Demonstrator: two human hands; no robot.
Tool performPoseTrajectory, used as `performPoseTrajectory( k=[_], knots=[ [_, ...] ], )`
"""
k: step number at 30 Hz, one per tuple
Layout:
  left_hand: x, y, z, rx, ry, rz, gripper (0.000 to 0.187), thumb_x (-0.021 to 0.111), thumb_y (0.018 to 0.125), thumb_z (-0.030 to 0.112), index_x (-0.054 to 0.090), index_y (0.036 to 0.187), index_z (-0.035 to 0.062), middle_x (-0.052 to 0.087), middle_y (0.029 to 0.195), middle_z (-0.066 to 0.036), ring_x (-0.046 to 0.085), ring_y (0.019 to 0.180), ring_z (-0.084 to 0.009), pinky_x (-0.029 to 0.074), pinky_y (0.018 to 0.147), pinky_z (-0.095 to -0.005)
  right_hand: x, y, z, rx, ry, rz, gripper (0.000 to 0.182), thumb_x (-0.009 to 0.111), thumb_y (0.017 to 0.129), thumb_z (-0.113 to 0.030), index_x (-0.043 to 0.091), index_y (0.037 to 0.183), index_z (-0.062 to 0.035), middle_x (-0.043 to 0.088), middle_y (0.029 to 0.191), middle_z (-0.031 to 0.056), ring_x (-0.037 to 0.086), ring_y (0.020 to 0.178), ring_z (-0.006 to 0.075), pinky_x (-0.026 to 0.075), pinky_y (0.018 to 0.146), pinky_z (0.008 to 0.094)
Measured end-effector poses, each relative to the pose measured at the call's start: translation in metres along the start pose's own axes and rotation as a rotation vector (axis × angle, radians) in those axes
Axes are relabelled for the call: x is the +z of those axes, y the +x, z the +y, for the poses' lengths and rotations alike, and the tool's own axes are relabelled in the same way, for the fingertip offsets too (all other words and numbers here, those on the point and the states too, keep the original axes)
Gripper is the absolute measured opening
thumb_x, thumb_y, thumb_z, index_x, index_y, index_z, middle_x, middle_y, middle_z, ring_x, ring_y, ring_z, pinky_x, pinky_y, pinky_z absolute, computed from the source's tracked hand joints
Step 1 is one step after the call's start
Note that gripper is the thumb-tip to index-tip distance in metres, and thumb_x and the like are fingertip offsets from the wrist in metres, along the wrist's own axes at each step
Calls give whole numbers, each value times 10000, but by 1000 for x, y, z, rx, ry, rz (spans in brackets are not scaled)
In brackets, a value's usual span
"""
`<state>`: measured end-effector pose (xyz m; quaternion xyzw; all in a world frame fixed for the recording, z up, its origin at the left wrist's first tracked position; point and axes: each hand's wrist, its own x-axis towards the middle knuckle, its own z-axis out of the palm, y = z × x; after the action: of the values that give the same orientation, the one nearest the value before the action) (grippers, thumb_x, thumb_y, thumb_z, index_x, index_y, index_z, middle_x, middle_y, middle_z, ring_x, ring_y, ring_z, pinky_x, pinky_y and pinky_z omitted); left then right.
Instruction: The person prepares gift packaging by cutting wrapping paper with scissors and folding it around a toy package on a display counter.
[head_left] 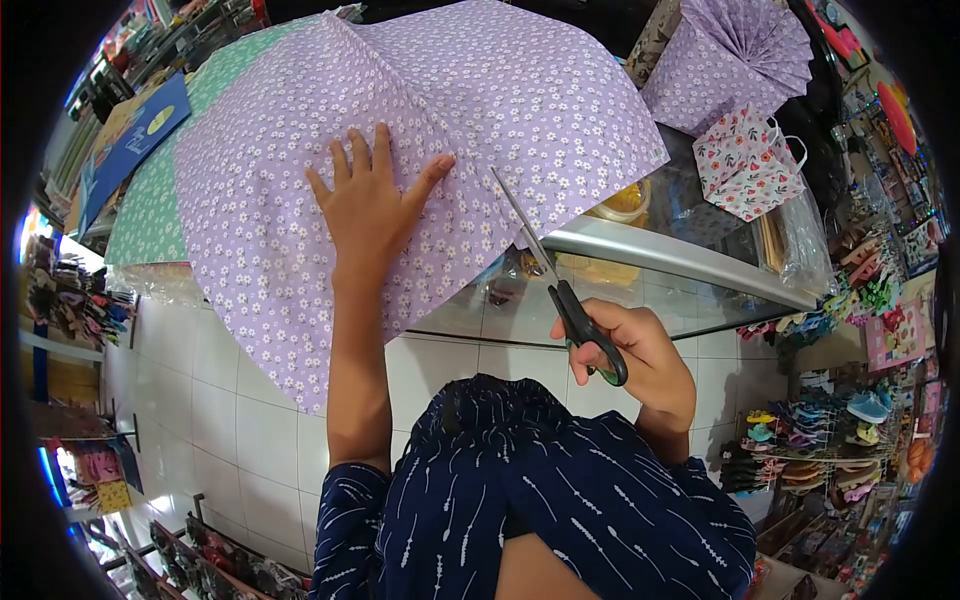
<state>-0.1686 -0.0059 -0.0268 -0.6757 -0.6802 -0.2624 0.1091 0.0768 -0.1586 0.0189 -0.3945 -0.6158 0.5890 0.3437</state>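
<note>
A large sheet of lilac wrapping paper with white daisies spreads over the counter, its near corner hanging past the front edge. My left hand lies flat on it, fingers spread. In my right hand is a pair of scissors with black and green handles. The blades point away from me, at the paper's near right edge, where a cut seems to begin. One blade shows on top of the sheet. Beneath the lilac sheet, green floral paper sticks out on the left.
A lilac pleated gift wrap and a small floral paper bag stand at the back right. The glass counter has a metal edge. A blue book lies at left. Shelves of goods flank both sides.
</note>
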Motion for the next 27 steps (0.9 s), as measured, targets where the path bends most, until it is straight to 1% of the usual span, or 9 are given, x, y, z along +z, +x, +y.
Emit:
performPoseTrajectory(
  k=[4, 7, 10, 16, 19, 22, 25, 27],
  knots=[
    [0, 0, 0, 6, 3, 7, 948, 311, 757, 803, 385, 1379, 92, 333, 1423, -205, 254, 1345, -374, 67, 1072, -587, 1, 1, 0, -26, 29, -7, 240, 608, 840, -25, 553, 1063, 46, 615, 827, 74, 604, 729, 98, 484, 634, 208],
    [0, -1, 0, 7, 1, 4, 951, 315, 755, 804, 386, 1378, 89, 333, 1422, -209, 255, 1344, -379, 68, 1069, -591, 1, 3, 1, -30, 57, -38, 222, 597, 854, -46, 555, 1055, 38, 607, 817, 65, 588, 707, 92, 472, 630, 209],
    [1, -1, 0, 7, -9, 7, 962, 323, 747, 809, 388, 1375, 84, 334, 1419, -215, 258, 1341, -384, 66, 1069, -592, 5, 7, 1, -11, 100, -12, 211, 588, 876, -90, 556, 1041, 38, 591, 789, 50, 565, 678, 82, 452, 612, 205],
    [2, -2, 1, 9, -8, 9, 975, 329, 737, 816, 391, 1373, 79, 334, 1419, -216, 258, 1340, -385, 62, 1069, -591, 10, 13, 0, -55, 114, -11, 228, 569, 905, -152, 552, 1029, 38, 559, 745, 26, 550, 665, 74, 417, 611, 199],
    [2, -2, 1, 7, -7, 8, 971, 334, 738, 813, 392, 1372, 80, 336, 1417, -218, 263, 1338, -386, 64, 1068, -592, 9, 13, 3, -35, 130, -26, 250, 547, 918, -191, 551, 1039, 27, 564, 738, 24, 557, 668, 77, 403, 600, 201],
    [3, -2, 1, 11, -8, 22, 965, 347, 739, 808, 395, 1370, 79, 340, 1414, -220, 270, 1334, -388, 68, 1068, -591, 10, 16, 9, -83, 107, -4, 275, 523, 926, -231, 552, 1042, 16, 564, 715, 22, 563, 657, 81, 387, 574, 207],
    [3, -2, 1, 13, -6, 21, 971, 366, 730, 809, 399, 1368, 78, 341, 1413, -220, 271, 1334, -388, 70, 1069, -590, 11, 16, 7, -29, 123, 6, 267, 513, 918, -224, 555, 1042, 8, 566, 703, 24, 567, 647, 84, 382, 562, 208],
    [1, -3, 3, 10, -1, 15, 980, 378, 720, 813, 400, 1367, 77, 339, 1414, -220, 268, 1335, -387, 70, 1069, -590, 11, 16, 7, -34, 134, 6, 256, 511, 913, -212, 556, 1042, 5, 567, 707, 25, 563, 640, 82, 377, 556, 205]
  ],
)
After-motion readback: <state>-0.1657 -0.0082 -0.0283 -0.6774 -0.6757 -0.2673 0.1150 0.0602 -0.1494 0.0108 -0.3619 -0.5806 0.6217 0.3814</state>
